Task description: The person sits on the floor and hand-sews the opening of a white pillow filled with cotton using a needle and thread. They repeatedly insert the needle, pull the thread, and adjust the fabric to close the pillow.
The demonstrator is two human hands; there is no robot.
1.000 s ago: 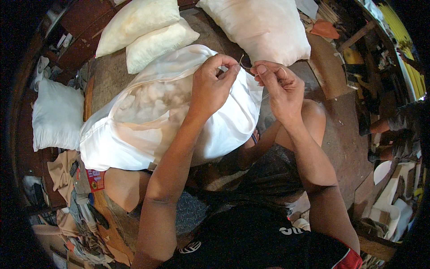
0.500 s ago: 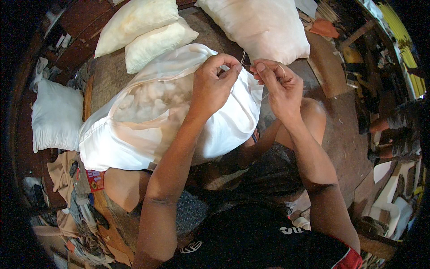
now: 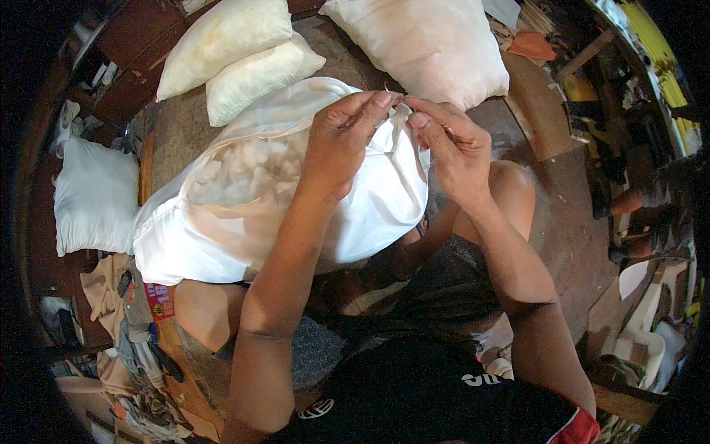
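Meeting over one open cushion (image 3: 244,233): left hand (image 3: 336,140), fingertips pinched together; right hand (image 3: 462,152), finger gap unclear; both holds unclear. Four pillows (image 3: 436,55) lie around.

Whatever's between your fingertips (image 3: 381,100): too small to tell. Your left forearm (image 3: 292,237) hides some of the white cover (image 3: 381,185). Pillow (image 3: 436,52) at 1 o'clock: top cut off.

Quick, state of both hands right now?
Left hand: pinched closed; held item too small to tell.
Right hand: closed, pinching the white fabric.
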